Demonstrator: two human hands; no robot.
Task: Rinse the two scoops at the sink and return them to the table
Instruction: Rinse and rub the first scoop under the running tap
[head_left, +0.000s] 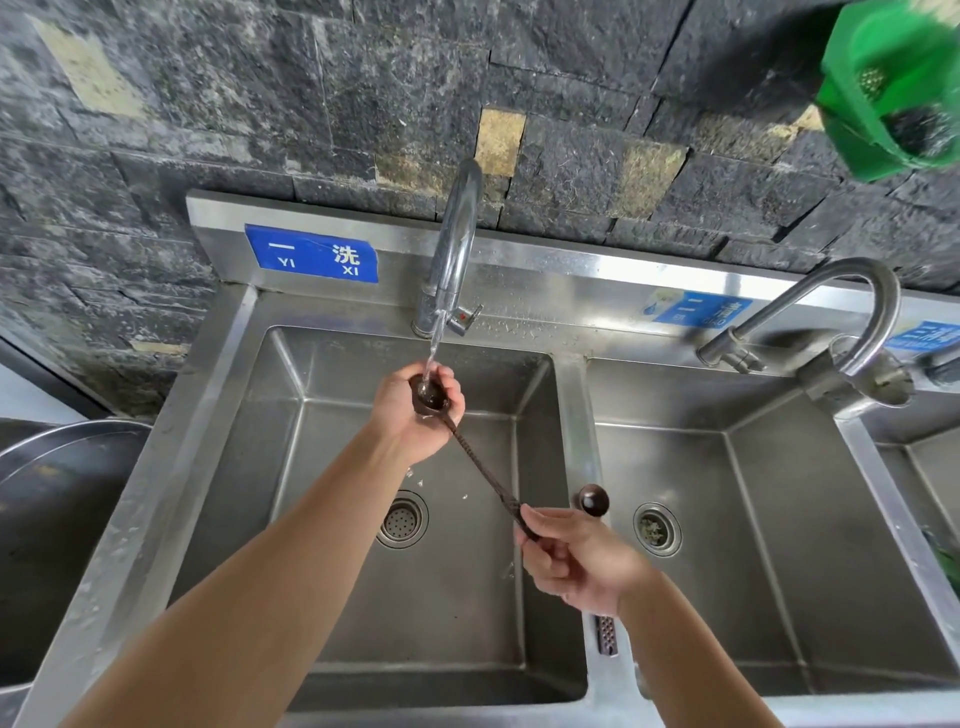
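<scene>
Under the running tap, our left hand has its grip curled round the bowl of the dark brown scoop with the long twisted handle, cupping it so the open side faces up into the water. Our right hand has its grip closed on the far end of that handle. The same grip also holds the second dark brown round-bowled scoop, whose bowl pokes out past the fingers and whose handle tip shows below the wrist, above the divider between the basins.

The thin stream of water from the curved chrome tap lands squarely in the first bowl, which we hold over the left basin of the stainless steel sink.

To rinse well, we should:
- tip the bowl a little so the water flushes through rather than pooling
- rub the inside with our left thumb
- roll the handle with the right hand so the back gets wet too

The second scoop looks unrinsed, so we judge it comes next. The wet twisted handle may be slippery, so the right grip should stay firm on both.
</scene>
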